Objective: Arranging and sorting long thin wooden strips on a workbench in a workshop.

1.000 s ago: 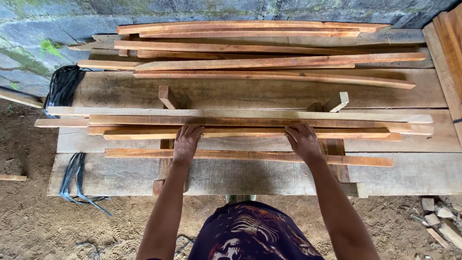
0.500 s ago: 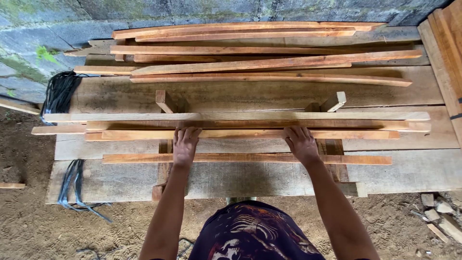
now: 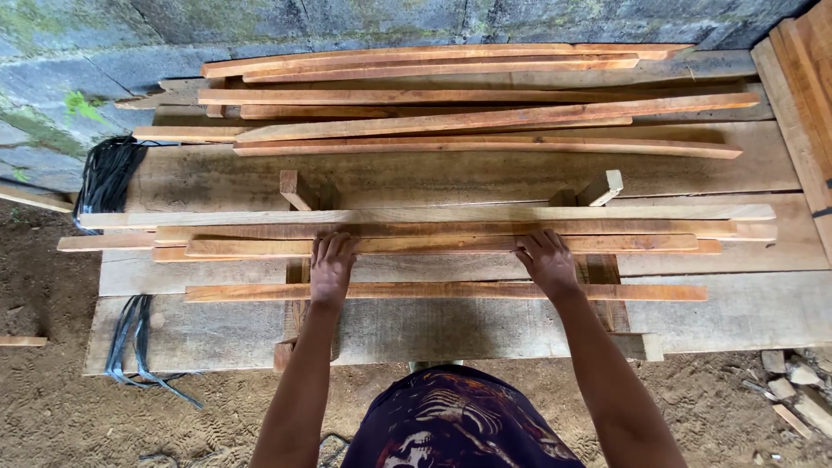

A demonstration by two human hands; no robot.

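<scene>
The person's torso in a dark patterned shirt (image 3: pixel 459 420) is cut off by the bottom edge, and both forearms reach straight forward from it. Nearest the body on the weathered grey plank tabletop (image 3: pixel 485 325) lies a single long reddish-brown wooden slat (image 3: pixel 433 291); both wrists pass over it. The left hand (image 3: pixel 330 264) lies palm down, fingers straight and close together, with its fingertips on the orange-brown slat at the front of a small bundle of slats (image 3: pixel 433 230). The right hand (image 3: pixel 548 260) rests the same way on that slat, fingers slightly spread; whether either thumb hooks under the wood cannot be made out. The bundle sits crosswise on two short wooden uprights (image 3: pixel 299 189), mostly hidden beneath it. Left of the tabletop a bunch of black plastic straps (image 3: pixel 108 173) hangs over the edge. Farther back, against the mossy grey block wall (image 3: pixel 78 52), a loose stack of long reddish slats (image 3: pixel 468 95) lies lengthwise. More boards (image 3: pixel 802 95) are cut off at the right edge.
</scene>
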